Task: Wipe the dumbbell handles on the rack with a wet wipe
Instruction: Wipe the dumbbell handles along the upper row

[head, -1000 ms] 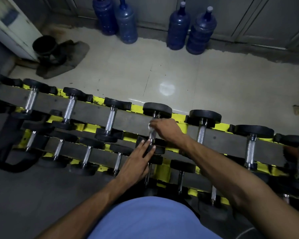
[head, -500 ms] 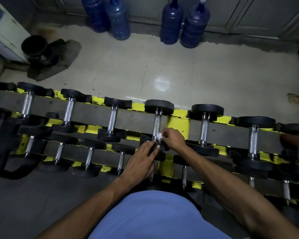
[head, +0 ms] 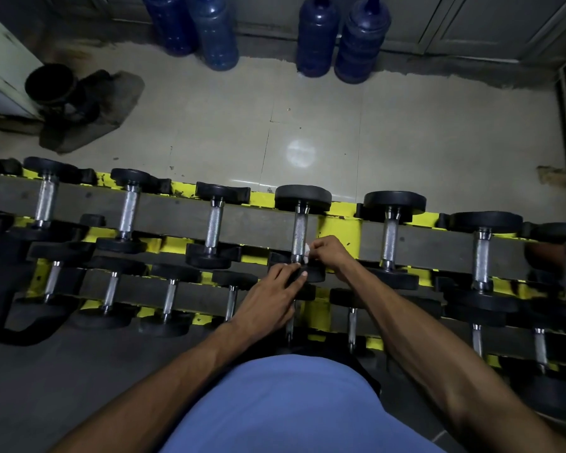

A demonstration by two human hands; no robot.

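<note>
On the top tier of the yellow rack [head: 340, 228], straight ahead of me, the dumbbell handle [head: 299, 230] I am working on runs away from me between its far head [head: 303, 197] and its near head [head: 312, 274]. My right hand [head: 330, 253] is curled round a small white wet wipe [head: 307, 251], pinching it against the right side of the bar's lower end, just above the near head. My left hand [head: 268, 299] lies with straight fingers on top of that near head, gripping nothing and, I judge, steadying the weight. The wipe looks soft, limp and damp, so I expect it to bunch or slip unless I keep it pinched between thumb and fingers and wrapped partway round the bar. The bar is stiff knurled steel, which should drag on the tissue and may shred it under hard pressure. The dumbbell itself looks heavy and could roll in its cradle, so the sensible place to brace it is the rubber head. The next handle to the right [head: 389, 238] sits well apart from both hands.
</note>
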